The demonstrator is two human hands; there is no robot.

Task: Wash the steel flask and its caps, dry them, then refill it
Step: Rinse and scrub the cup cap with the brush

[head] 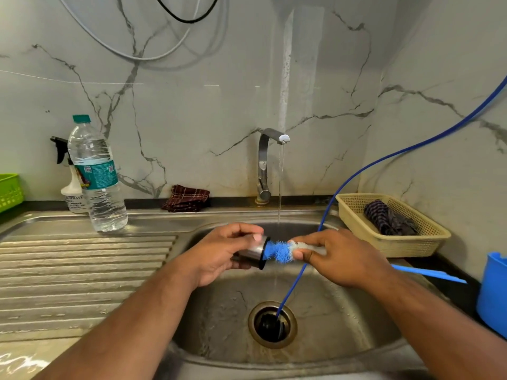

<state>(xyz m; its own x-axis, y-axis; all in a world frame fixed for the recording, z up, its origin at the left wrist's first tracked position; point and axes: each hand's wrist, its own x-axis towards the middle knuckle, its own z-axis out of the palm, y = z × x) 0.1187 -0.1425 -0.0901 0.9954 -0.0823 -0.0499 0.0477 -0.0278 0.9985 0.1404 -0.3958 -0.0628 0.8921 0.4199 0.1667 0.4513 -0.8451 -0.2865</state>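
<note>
**Steel cap** (253,255): a small cup-like piece with a dark rim, held in the air over the sink (219,338) basin, mouth turned sideways to the right. I judge it to be one of the flask's caps. The flask body is not in view.

**Left hand** (219,256): fingers curled round the cap's wall, thumb on top near the rim. The sideways hold likely leaves the mouth free for scrubbing and lets water run out.

**Brush** (279,250): blue and white bristles, tip pushed into the cap's mouth.

**Right hand** (337,259): fingers pinched shut on the stem right at the bristles, with the blue handle (428,274) trailing off to the right. The short grip probably gives control in so shallow a piece.

**Tap** (267,165): running. A thin stream (280,182) falls just behind the brush, between the hands, within reach for rinsing.

**In the way:** a blue hose (356,182) drops from the upper right, passes behind the right hand and enters the drain (273,323). It could snag the brush handle.

**Surface, left:**
- water bottle (96,176)
- spray bottle (72,193) behind it
- green basket (9,190) at the edge
- folded maroon cloth (186,198) against the wall

**Surface, right:**
- beige basket (389,244) holding a dark striped cloth (389,219)
- blue tub (493,292) nearer

Washing stage, by my reading. Drying and refill not yet done.
</note>
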